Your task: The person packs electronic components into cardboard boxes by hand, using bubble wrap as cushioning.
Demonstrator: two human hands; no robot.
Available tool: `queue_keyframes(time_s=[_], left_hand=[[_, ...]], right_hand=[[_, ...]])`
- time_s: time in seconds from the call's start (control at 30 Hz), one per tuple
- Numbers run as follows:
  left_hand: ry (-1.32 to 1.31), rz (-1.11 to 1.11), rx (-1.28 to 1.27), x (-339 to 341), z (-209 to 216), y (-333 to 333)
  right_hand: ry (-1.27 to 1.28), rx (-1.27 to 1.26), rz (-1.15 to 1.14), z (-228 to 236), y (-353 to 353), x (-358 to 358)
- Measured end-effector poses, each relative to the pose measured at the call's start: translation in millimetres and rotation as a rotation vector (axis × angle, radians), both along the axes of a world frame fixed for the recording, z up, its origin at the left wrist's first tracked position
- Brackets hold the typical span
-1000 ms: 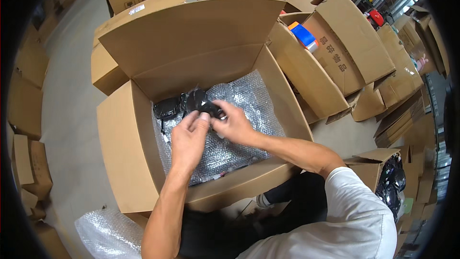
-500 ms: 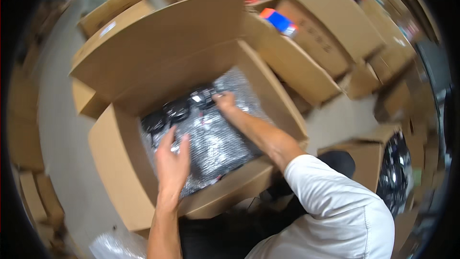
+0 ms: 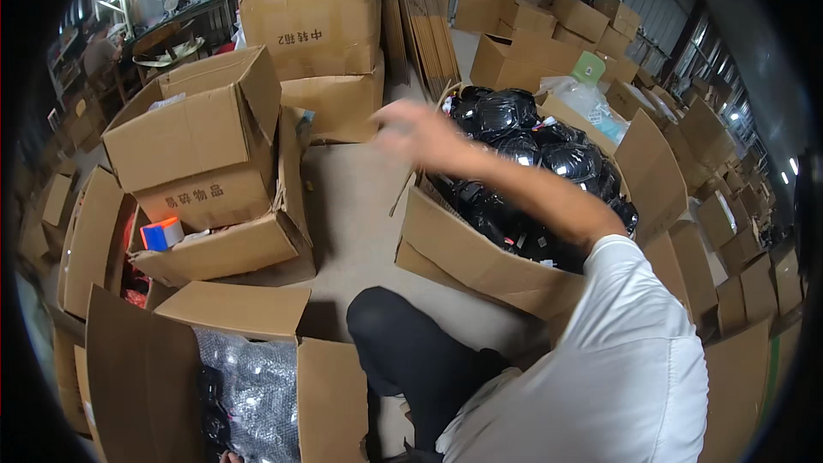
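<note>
My right hand is raised in front of me, beside the left edge of a large carton. Motion blurs its fingers, and I make out nothing held in them. That carton is heaped with black, shiny bundles in clear plastic. At the lower left stands an open carton lined with bubble wrap. Several black wrapped bundles lie along its left side. Only a bit of my left hand shows at the bottom edge, by those bundles; its fingers are mostly hidden.
Stacked open cartons stand at the left, with a blue and orange box on a lower one. Behind are a big closed carton and flattened cardboard. My bent knee is between the two working cartons.
The view has swung to the right. My right hand has left the black bundles in the bubble-wrap carton and moved across to the heaped carton. My left hand stays at the first carton.
</note>
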State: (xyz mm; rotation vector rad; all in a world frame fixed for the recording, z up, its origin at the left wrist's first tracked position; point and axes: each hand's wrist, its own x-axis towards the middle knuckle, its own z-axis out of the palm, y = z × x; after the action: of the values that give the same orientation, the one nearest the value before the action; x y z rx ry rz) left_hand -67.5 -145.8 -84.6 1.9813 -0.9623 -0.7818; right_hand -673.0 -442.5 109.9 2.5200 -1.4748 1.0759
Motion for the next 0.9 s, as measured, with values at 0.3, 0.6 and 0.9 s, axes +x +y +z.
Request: queue_keyframes(time_s=[0.3, 0.6, 0.9], left_hand=[[0.001, -0.224, -0.219, -118, 3, -74], [1.653, -0.671, -0.286, -397, 136, -165], [1.451, -0.216, -0.434, -300, 134, -135]], right_hand=[[0.422, 0.682, -0.108, -68, -47, -168], [0.346, -0.442, 0.403, -1, 75, -17], [0.364, 0.848, 0.201, -76, 27, -155]])
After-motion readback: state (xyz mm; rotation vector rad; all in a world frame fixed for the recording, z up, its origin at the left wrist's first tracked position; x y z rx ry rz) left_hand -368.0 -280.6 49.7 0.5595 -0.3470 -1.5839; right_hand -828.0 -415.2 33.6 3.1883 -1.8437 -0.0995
